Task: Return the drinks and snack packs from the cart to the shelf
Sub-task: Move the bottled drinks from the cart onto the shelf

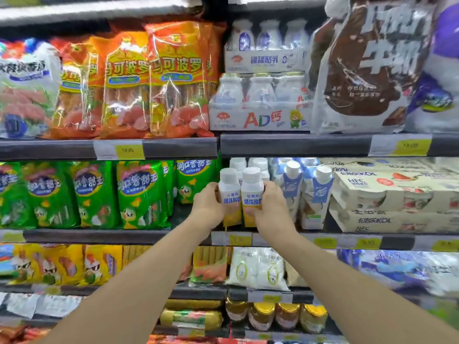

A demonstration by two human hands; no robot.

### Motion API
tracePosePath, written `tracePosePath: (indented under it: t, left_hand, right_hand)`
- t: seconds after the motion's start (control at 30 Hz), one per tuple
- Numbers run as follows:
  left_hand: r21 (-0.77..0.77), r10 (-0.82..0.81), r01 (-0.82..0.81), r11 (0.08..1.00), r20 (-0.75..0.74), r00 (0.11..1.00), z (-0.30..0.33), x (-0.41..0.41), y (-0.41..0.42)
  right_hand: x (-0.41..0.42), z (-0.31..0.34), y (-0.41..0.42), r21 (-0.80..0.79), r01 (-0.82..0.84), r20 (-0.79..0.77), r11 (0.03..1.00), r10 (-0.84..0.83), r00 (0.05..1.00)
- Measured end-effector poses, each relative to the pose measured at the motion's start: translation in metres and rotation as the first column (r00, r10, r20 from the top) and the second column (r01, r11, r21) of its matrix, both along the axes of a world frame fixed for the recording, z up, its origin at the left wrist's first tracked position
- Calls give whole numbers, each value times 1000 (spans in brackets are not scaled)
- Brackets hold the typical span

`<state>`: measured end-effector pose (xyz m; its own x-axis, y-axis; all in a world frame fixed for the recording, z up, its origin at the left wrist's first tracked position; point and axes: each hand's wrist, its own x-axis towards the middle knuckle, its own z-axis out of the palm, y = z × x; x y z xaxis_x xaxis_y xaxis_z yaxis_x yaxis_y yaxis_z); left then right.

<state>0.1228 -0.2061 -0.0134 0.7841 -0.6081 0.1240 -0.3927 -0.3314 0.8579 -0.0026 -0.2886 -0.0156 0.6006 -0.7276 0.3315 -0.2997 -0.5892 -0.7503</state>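
Two bare forearms reach far; left hand [208, 204] and right hand [270, 207] each wrap fingers around a white-capped yellow-and-white drink bottle: left bottle [230, 194], right bottle [251, 194], touching, at the middle shelf [99, 236] edge.

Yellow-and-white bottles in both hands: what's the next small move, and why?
Probably ease both bottles back and down onto the middle shelf. The left hand holds the left bottle, the right hand the right bottle, side by side at the shelf's front edge. Similar white-capped bottles stand just behind.

Each hand [208, 207] hides a bottle's [229, 194] lower side; price tags [411, 145] blur.
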Motion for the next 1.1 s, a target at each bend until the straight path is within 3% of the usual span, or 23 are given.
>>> tracePosePath:
  t: [0.2, 0.4, 0.47, 1.1]
  left_hand:
    - [-14, -117, 118, 993, 32, 993, -6, 10, 2]
    - [26, -161, 159, 987, 65, 985, -7, 11, 3]
    - [43, -168, 165, 985, 62, 984, -7, 12, 2]
    - [46, -136, 132, 990, 78, 988, -8, -2, -3]
  right_hand:
    - [4, 1, 5, -16, 106, -113, 994, -107, 988]
    - [0, 32, 13, -306, 140, -327, 942, -242, 913]
    - [0, 40, 13, -321, 157, -376, 934, -278, 884]
    - [-11, 44, 4, -322, 164, -372, 932, -284, 883]
